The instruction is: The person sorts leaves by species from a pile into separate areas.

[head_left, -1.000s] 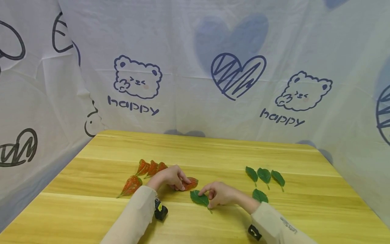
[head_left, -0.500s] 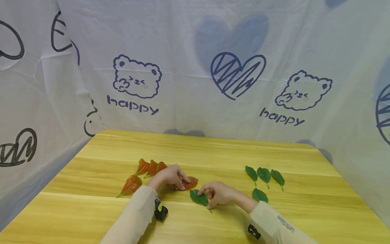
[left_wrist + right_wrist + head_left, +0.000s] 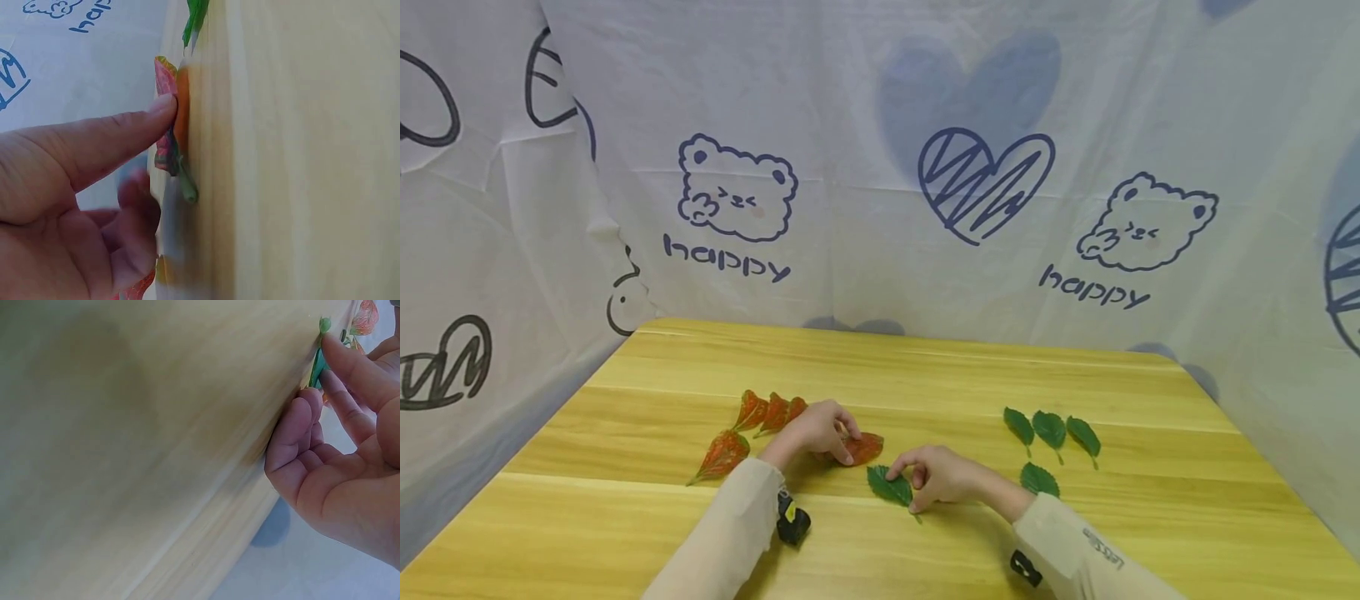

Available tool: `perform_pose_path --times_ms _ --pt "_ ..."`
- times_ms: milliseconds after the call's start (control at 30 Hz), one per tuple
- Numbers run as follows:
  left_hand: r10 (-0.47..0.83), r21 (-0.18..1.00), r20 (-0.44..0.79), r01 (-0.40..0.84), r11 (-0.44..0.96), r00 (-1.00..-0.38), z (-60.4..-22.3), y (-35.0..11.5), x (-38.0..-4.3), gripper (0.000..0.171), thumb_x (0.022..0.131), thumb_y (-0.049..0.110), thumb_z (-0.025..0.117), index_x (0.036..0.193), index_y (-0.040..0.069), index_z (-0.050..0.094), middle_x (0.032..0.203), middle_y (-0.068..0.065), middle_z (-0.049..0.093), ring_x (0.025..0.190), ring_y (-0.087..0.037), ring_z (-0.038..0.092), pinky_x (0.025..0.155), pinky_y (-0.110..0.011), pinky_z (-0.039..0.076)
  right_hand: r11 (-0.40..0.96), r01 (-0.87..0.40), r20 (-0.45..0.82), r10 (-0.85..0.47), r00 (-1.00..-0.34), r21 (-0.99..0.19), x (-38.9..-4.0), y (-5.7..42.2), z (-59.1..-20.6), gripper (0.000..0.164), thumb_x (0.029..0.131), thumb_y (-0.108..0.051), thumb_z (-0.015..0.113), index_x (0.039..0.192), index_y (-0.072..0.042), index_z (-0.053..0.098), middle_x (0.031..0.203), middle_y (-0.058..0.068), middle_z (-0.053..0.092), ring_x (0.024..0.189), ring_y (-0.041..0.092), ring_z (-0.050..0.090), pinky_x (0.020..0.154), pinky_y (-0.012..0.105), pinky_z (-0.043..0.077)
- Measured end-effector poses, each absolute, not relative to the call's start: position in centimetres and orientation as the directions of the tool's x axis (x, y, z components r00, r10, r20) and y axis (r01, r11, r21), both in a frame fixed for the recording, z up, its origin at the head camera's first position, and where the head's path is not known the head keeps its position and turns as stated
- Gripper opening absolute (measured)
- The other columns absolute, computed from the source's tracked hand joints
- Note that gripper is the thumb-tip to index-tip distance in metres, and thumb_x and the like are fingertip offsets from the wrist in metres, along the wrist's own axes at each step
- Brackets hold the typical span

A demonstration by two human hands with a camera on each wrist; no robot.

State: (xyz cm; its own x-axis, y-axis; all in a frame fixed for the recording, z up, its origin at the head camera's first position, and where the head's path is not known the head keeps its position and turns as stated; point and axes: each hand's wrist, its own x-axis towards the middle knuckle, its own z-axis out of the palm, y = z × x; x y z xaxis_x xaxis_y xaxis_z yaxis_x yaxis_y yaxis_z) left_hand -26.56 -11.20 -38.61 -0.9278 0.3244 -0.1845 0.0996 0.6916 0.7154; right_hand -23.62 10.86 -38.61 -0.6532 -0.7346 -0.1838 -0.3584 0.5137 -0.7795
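Observation:
My left hand [image 3: 820, 428] pinches a red artificial leaf [image 3: 868, 450] near the middle of the wooden table. In the left wrist view, the thumb lies against that leaf's face and a thick green stem [image 3: 187, 181] sticks out below it. Just to the right, my right hand [image 3: 946, 475] holds a green serrated leaf [image 3: 889, 486], index finger on the blade and thumb by its stem. The right wrist view shows this green leaf [image 3: 317, 365] mostly edge-on, low against the tabletop. The tips of the two leaves point toward each other.
On the left of the wooden table [image 3: 625, 533] lie several red leaves [image 3: 724, 454], partly behind the left hand. Several green leaves [image 3: 1049, 430] are spread on the right, one of them [image 3: 1040, 480] close to the right wrist. A printed white cloth [image 3: 865, 250] hangs behind the table.
The left hand has shifted slightly to the left, drawing the red leaf a little with it. My right hand and the green leaf have stayed almost still.

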Motion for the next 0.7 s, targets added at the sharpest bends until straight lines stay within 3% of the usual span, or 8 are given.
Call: perform_pose_path --times_ms 100,167,400,533,700 --pt "0.341 0.705 -0.159 0.135 0.696 -0.926 -38.62 -11.25 -26.71 0.028 0.064 0.001 0.078 0.088 0.011 0.067 0.1 -0.013 0.059 0.092 -0.027 0.054 0.07 -0.036 0.048 0.51 -0.353 -0.185 -0.735 -0.652 -0.784 -23.64 10.93 -38.62 0.037 0.072 0.01 0.067 0.106 0.0 0.061 0.059 -0.001 0.043 0.051 0.009 0.036 0.05 0.019 0.032" --pt "0.377 0.707 -0.143 0.172 0.686 -0.915 -38.68 -11.32 -26.79 0.03 0.065 0.002 0.078 0.09 0.011 0.065 0.101 -0.014 0.058 0.094 -0.029 0.054 0.072 -0.037 0.047 0.506 -0.349 -0.185 -0.736 -0.651 -0.788 -23.62 10.96 -38.6 0.037 0.072 0.01 0.067 0.106 0.001 0.061 0.059 -0.001 0.043 0.05 0.009 0.036 0.049 0.019 0.032" --pt "0.548 0.759 -0.064 0.316 0.569 -0.834 -38.76 -11.31 -26.91 0.023 0.07 -0.004 0.073 0.091 0.002 0.066 0.078 -0.004 0.059 0.065 -0.012 0.047 0.057 -0.024 0.042 0.51 -0.34 -0.189 -0.73 -0.656 -0.79 -23.6 10.94 -38.46 0.036 0.071 0.01 0.067 0.106 0.0 0.061 0.059 0.0 0.043 0.049 0.008 0.035 0.046 0.018 0.031" --pt "0.591 0.782 -0.04 0.343 0.52 -0.806 -38.64 -11.26 -26.78 0.014 0.074 -0.007 0.067 0.087 -0.002 0.067 0.081 -0.005 0.064 0.065 -0.009 0.052 0.058 -0.022 0.045 0.51 -0.341 -0.187 -0.729 -0.658 -0.79 -23.64 10.96 -38.53 0.037 0.071 0.01 0.068 0.106 0.0 0.061 0.059 0.0 0.043 0.049 0.008 0.036 0.047 0.018 0.031" --pt "0.577 0.763 -0.049 0.343 0.548 -0.815 -38.45 -11.47 -26.56 0.011 0.078 -0.007 0.063 0.086 -0.001 0.068 0.082 -0.004 0.064 0.069 -0.01 0.056 0.063 -0.023 0.047 0.5 -0.352 -0.174 -0.736 -0.654 -0.792 -23.73 11.01 -38.67 0.037 0.071 0.01 0.068 0.106 0.001 0.061 0.059 -0.001 0.044 0.05 0.008 0.036 0.047 0.018 0.031"
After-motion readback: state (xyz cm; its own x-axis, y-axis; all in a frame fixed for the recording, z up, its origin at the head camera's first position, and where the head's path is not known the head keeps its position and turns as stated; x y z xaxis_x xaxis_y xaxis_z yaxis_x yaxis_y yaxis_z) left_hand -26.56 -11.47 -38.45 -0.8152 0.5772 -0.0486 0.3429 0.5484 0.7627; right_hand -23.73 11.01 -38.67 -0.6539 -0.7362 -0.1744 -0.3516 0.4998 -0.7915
